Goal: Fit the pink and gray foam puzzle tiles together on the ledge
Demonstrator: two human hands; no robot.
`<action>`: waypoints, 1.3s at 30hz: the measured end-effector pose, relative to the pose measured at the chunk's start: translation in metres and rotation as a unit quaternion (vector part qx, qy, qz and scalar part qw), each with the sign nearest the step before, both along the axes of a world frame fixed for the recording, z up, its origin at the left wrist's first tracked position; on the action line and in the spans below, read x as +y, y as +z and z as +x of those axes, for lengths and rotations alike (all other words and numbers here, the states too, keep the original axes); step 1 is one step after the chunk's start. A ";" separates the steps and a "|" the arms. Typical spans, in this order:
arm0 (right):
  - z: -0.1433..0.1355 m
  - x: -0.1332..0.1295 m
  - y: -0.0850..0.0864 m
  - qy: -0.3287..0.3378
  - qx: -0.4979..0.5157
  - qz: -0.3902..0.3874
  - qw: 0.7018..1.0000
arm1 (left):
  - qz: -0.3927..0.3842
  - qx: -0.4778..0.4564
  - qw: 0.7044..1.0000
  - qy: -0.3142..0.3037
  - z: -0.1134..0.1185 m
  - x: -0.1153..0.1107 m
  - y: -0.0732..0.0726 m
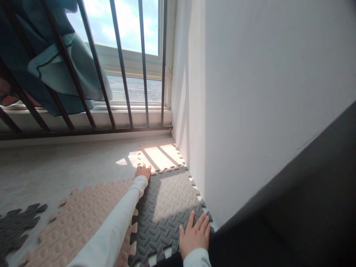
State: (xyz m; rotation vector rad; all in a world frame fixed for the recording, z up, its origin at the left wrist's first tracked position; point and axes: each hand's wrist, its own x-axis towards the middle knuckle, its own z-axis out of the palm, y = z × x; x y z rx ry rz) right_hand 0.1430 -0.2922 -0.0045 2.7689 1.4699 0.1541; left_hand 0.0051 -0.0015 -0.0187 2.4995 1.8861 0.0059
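Grip apart, both: left hand (142, 171) by pale mat (160, 154), right hand (195, 235) on grey mat (172, 193); four mats.

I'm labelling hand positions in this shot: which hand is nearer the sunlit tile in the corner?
Left. The left hand is at the near left corner of the sunlit tile; the right hand is farther off, on the near end of the grey tile.

The place looks like a home, at an enclosed balcony or window corner: metal railings (120, 59) stand before a window (130, 22), fabric (80, 66) hangs beyond them, and interlocking foam mats (172, 193) lie on the floor (55, 163).
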 end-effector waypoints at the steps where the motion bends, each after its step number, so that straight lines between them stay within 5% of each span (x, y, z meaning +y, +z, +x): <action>1: 0.000 0.000 0.000 -0.001 -0.005 -0.001 1.000 | 0.001 -0.001 1.000 -0.001 0.001 0.000 -0.001; 11: -0.002 0.002 0.001 0.001 -0.013 -0.012 1.000 | -0.014 -0.026 0.997 -0.075 -0.019 -0.028 -0.004; 18: -0.004 0.003 0.002 0.008 -0.004 -0.012 1.000 | -0.064 0.008 0.996 -0.060 -0.028 -0.061 0.001; 26: -0.003 0.003 0.003 0.004 -0.049 -0.023 0.999 | -0.081 0.013 0.995 -0.057 -0.030 -0.065 0.016; 32: -0.002 0.004 0.004 0.016 0.017 -0.018 1.000 | -0.088 0.000 0.995 -0.055 -0.014 -0.064 0.030; 39: -0.003 0.004 0.000 0.005 -0.061 -0.015 0.998 | -0.087 -0.020 0.993 -0.081 0.017 -0.066 0.017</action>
